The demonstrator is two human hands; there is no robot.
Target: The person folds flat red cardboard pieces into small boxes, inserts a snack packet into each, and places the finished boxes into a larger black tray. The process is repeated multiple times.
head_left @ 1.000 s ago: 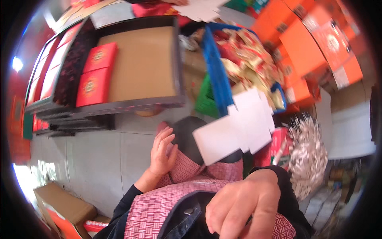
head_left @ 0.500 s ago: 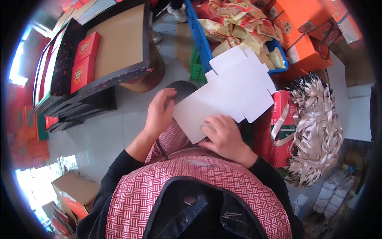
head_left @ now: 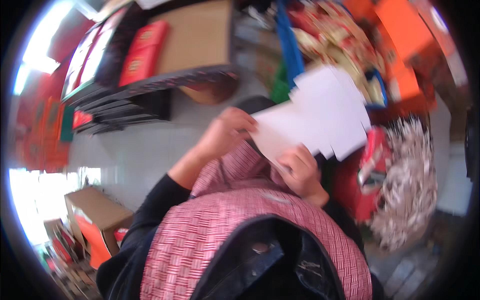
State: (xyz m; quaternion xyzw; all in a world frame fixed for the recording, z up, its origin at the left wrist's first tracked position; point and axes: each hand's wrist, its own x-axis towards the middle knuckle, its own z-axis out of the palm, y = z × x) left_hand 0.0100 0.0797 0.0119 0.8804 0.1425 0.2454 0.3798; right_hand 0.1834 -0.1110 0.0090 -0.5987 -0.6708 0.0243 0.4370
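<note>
A white die-cut cardboard box blank (head_left: 320, 117), flat with notched flaps at its far end, slants over my lap. My left hand (head_left: 225, 132) has its fingers closed at the blank's left edge. At the near edge, my right hand (head_left: 301, 170) grips the card, thumb and fingers bent round it. Motion blur softens the flaps and fingertips. Beneath the blank, my knees are covered by a red-and-white patterned apron (head_left: 190, 230).
At upper left, red boxes (head_left: 145, 52) lie in a black-sided tray (head_left: 200, 35). A blue crate (head_left: 290, 45) holds wrapped packets beyond the blank. Orange boxes (head_left: 407, 45) stand at upper right; beige ribbons (head_left: 405, 185) lie bundled at right. A cardboard carton (head_left: 100, 210) sits lower left.
My left hand, previously loose beside the blank, now closes on its left edge. My right hand has gone from lying over the blank to gripping its near edge. The whole view has shifted and blurred.
</note>
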